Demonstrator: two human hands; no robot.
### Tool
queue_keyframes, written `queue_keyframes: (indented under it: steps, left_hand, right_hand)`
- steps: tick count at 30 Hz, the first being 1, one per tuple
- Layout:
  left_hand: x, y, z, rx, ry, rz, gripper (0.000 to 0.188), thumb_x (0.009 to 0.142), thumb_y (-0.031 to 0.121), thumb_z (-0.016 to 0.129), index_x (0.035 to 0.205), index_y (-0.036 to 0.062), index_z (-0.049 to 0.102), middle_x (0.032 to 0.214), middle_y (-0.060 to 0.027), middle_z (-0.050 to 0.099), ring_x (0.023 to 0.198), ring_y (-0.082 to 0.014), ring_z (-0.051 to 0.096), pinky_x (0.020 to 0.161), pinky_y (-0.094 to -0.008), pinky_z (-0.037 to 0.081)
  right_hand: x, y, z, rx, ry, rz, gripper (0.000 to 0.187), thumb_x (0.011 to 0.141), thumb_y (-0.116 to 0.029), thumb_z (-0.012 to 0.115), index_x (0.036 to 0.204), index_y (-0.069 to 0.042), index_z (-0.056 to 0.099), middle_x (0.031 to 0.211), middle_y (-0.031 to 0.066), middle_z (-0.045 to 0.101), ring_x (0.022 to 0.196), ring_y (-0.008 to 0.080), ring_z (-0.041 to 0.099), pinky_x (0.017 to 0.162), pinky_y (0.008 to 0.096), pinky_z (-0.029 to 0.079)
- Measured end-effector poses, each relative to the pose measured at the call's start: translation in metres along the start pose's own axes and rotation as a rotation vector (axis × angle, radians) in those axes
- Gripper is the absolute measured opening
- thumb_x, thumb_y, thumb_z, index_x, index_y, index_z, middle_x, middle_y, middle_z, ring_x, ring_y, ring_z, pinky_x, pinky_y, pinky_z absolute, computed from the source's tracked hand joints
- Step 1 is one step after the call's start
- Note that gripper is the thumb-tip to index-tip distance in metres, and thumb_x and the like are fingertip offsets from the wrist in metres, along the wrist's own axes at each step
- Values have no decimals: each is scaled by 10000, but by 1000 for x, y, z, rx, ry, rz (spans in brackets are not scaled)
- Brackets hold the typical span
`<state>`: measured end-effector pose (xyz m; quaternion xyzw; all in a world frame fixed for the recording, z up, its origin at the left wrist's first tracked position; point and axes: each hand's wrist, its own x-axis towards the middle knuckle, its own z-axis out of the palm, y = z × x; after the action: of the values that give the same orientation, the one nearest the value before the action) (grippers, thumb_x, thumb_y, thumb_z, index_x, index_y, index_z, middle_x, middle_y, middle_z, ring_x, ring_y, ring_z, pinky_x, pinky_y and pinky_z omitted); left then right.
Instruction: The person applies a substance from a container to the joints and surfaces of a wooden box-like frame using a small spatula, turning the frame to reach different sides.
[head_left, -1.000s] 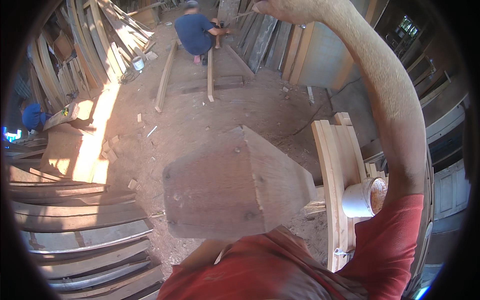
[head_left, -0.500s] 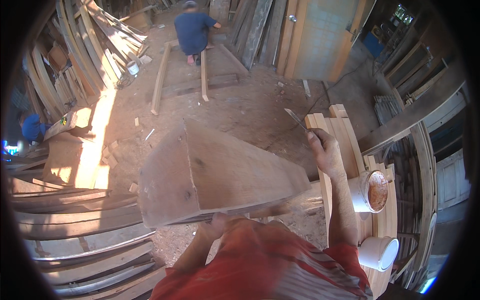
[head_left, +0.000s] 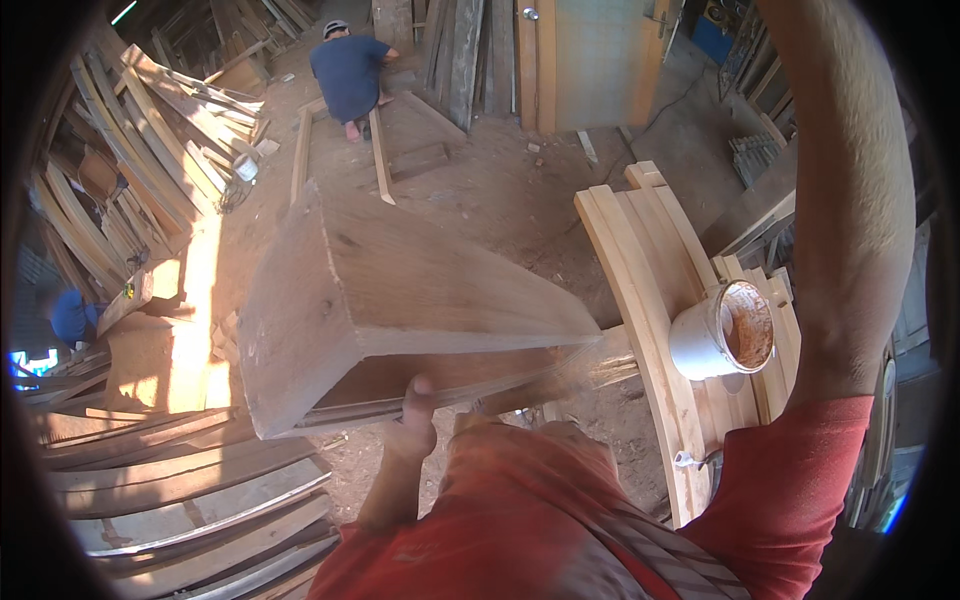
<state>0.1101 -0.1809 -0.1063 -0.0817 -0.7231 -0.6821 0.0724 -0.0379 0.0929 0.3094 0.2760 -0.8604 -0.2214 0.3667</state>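
Observation:
A hollow, tapered wooden box (head_left: 430, 275) is tilted in front of me, and its open underside shows between the panels. My left hand (head_left: 412, 425) grips its near lower edge, thumb up against the wood and fingers hidden below. My right forearm (head_left: 850, 200) rises along the right side and leaves at the top, so the right hand and anything in it are out of sight. Left of that arm, a white bucket (head_left: 692, 342) smeared inside with reddish-brown paste lies tipped toward the right on a stack of pale planks (head_left: 640, 270).
Long boards (head_left: 190, 525) are piled at the lower left, and more timber (head_left: 140, 150) leans behind them. A co-worker (head_left: 345, 80) crouches at the far side beside a wooden frame (head_left: 380, 160). Another person in blue (head_left: 68, 316) is at the far left. A door (head_left: 590, 75) stands at the back.
My right hand, which held a putty knife over the planks, has swung up out of view. The box has tilted, exposing its underside, and my left thumb now shows. The second bucket is no longer visible.

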Motion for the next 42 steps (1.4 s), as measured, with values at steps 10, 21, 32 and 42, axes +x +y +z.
queue_keyframes:
  steps: [10,21,32,42]
  left_hand:
    - [-26,-5,-18,635,287,140,400,1060,308,480,1077,-46,665,991,-126,679,874,-270,604,828,-385,510]
    - [11,17,9,485,172,350,294,1050,195,489,1029,-46,656,959,-117,692,794,-231,621,749,-326,514]
    - [69,60,65,217,90,313,393,906,179,512,1183,-77,621,1161,-136,634,1061,-238,584,964,-381,450]
    - [77,69,77,241,26,262,437,891,165,522,1243,-82,602,1198,-136,623,1106,-242,574,990,-391,445]
  right_hand:
    - [-88,-57,16,732,-15,544,277,946,-139,532,988,59,721,873,253,713,886,385,715,826,470,566]
    - [-424,-299,90,1144,116,967,292,962,-78,637,1216,14,528,836,98,614,629,132,559,559,291,471]
    - [-468,-395,200,1009,-382,1256,198,985,-136,581,1133,-7,553,931,262,670,826,476,663,658,532,532]
    - [-460,-415,217,1028,-407,1149,206,1023,-213,529,1088,-17,538,859,287,684,782,504,661,656,579,516]
